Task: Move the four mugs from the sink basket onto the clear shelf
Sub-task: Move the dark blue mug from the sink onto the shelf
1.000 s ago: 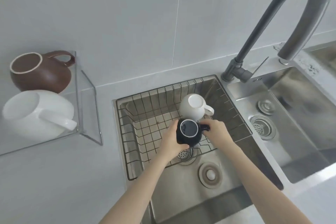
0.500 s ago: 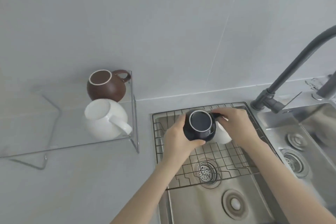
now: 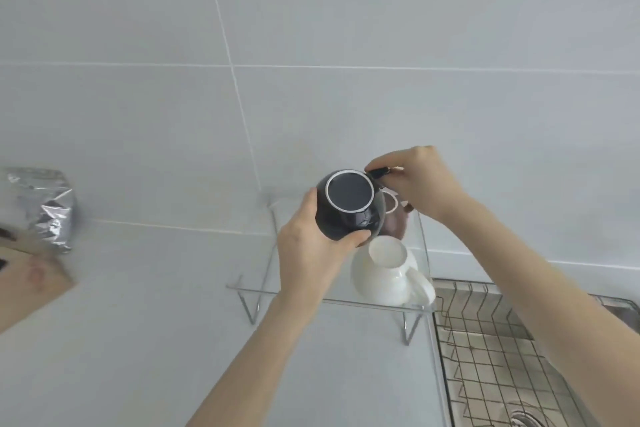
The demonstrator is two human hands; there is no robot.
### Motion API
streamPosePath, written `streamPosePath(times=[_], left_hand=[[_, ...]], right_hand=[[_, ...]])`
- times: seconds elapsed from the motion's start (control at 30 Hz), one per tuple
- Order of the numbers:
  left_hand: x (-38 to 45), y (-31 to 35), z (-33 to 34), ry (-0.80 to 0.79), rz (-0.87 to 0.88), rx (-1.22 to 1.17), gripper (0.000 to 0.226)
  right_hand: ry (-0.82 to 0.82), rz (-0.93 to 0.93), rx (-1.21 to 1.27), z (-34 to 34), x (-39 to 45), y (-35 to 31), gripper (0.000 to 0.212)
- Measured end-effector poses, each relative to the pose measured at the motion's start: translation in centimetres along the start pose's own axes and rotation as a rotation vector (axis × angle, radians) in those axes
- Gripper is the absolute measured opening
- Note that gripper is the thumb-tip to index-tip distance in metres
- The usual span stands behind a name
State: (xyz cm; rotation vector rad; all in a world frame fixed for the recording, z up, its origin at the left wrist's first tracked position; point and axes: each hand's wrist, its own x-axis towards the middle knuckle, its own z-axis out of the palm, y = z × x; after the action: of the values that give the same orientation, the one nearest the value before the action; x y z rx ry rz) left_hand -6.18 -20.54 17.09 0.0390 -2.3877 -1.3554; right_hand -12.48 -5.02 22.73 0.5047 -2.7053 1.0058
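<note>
above shelf (image 3: pixel 332 300): mug (image 3: pixel 349 206) upright (handle right)

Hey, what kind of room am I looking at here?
Most likely a home kitchen: a steel sink with a wire basket, a tiled wall, and mugs on a clear shelf on the counter.

Light was bright, even and soft; shadows faint. Edges bowed, and the foil bag (image 3: pixel 45 208) at nine o'clock blurred.
</note>
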Motion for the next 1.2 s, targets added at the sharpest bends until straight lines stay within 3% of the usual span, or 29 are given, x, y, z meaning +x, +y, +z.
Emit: streamPosePath(times=[0.13,0.43,1.03,1.2], left_hand=[[2.7,-4.6,-3.1,0.000,-0.079,0.076,0.068],[8.1,-12.6,-5.0,-0.230,-0.090,0.030,0.070],[9.7,-14.2,-3.0,-0.303,-0.060,0.014,0.065],[9.9,-14.4,-2.7,-0.304,-0.083,0.053,0.057]], right_hand=[[-0.086,-0.032,0.010,5.7,3.8,-1.9,0.029],[-0.196,0.121,0.079,13.9,7.8,-0.4,0.031],[-0.078,0.304,0.214,15.9,9.0,1.6,0.027],[-0.123,0.302,0.170,15.9,9.2,1.7,0.034]])
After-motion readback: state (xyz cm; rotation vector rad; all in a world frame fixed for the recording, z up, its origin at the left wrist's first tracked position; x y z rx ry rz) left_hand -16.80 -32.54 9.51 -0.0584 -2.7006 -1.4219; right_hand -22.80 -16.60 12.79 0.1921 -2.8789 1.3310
